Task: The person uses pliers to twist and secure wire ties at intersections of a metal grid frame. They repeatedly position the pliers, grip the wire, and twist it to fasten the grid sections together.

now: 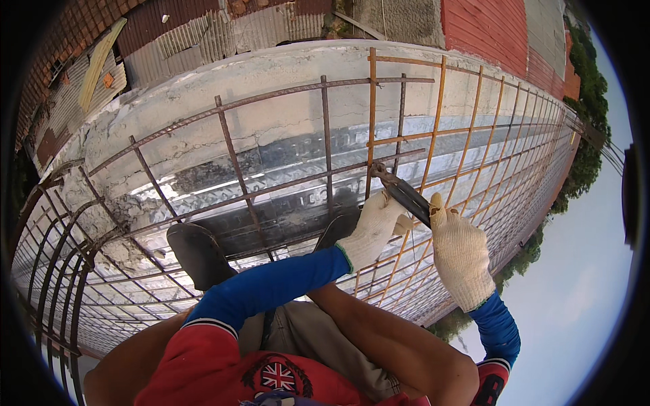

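Pincers [401,191] in both gloved hands' grip

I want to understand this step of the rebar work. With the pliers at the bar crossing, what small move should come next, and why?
Probably a twist of the pliers about their nose. Their tip sits at a crossing of rusty bars, the gloved right hand grips the handles and the gloved left hand steadies near them. Whether tie wire is already in the tip is too small to tell.
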### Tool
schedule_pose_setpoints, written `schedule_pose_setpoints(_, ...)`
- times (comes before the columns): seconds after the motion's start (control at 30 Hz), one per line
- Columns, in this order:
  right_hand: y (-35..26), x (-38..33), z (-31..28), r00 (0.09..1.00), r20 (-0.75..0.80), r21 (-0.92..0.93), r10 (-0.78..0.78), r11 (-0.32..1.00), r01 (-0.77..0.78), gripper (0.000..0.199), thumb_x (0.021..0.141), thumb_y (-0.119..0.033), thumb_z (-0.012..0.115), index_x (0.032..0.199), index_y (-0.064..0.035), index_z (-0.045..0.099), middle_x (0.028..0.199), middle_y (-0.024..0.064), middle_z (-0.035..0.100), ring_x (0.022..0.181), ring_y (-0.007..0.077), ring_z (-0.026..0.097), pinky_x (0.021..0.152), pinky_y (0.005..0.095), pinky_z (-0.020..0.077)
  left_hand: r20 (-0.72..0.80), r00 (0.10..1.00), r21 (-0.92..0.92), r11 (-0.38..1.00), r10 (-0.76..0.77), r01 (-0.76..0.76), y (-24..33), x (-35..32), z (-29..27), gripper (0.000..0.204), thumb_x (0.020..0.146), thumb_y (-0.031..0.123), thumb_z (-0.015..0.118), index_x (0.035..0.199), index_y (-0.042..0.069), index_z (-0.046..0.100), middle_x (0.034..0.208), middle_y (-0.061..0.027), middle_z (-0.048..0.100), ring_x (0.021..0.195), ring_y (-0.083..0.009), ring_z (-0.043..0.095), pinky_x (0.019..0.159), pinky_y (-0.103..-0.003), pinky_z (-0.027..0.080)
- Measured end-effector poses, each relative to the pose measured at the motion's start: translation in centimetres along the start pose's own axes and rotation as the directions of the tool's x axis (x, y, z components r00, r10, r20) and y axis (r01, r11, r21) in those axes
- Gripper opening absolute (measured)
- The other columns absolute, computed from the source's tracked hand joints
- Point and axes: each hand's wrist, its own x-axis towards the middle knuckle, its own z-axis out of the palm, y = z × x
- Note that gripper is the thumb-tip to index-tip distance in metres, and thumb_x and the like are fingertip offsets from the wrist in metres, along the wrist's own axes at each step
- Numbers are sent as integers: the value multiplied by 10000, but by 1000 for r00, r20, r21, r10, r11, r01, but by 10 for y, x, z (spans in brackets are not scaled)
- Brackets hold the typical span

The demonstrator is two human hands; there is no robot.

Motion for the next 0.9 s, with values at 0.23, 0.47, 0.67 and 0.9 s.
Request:
schedule_pose_setpoints(0.23, 4, -5, 10, 1000, -26, 50, 4, 999, -3, 580, 947, -64, 666, 1497, 24, 504, 960, 147, 696, 813, 319, 751, 622, 431, 608, 31, 998, -77, 995, 63, -61, -5, -11, 7, 194, 1109, 209, 616, 1109, 28, 684, 909, -76, 742, 685, -134, 677, 609, -284, 560)
schedule_pose_setpoints(0.47, 29, 2, 0, 990, 110, 283, -89, 957, 55, 326, 1002, -147, 689, 1285, -15, 591, 747, 179, 700, 701, 406, 730, 603, 502, 566, 54, 998, -164, 986, 22, -13, -18, -27, 25, 167, 1109, 161, 610, 1140, 3, 656, 907, -98, 734, 669, -159, 697, 575, -288, 561)
schedule_pose_setpoints(0.67, 71, 36, -4, 814, 542, 800, -208, 424, -424, 273, 1053, -258, 674, 899, -40, 618, 601, -37, 519, 442, 84, 518, 397, 302, 427, 177, 984, -216, 974, -25, 64, -61, -31, 40, 248, 1093, 194, 653, 1235, -8, 624, 939, -118, 719, 710, -186, 719, 609, -286, 580)
schedule_pose_setpoints(0.9, 71, 34, 25, 822, 508, 839, -259, 364, -405, 378, 1062, -396, 697, 935, -43, 647, 582, -26, 540, 456, 85, 556, 399, 278, 443, 87, 992, -180, 981, 95, -78, -29, -38, 18, 453, 1039, 387, 728, 1240, 0, 603, 1065, -151, 701, 766, -203, 758, 649, -283, 619)
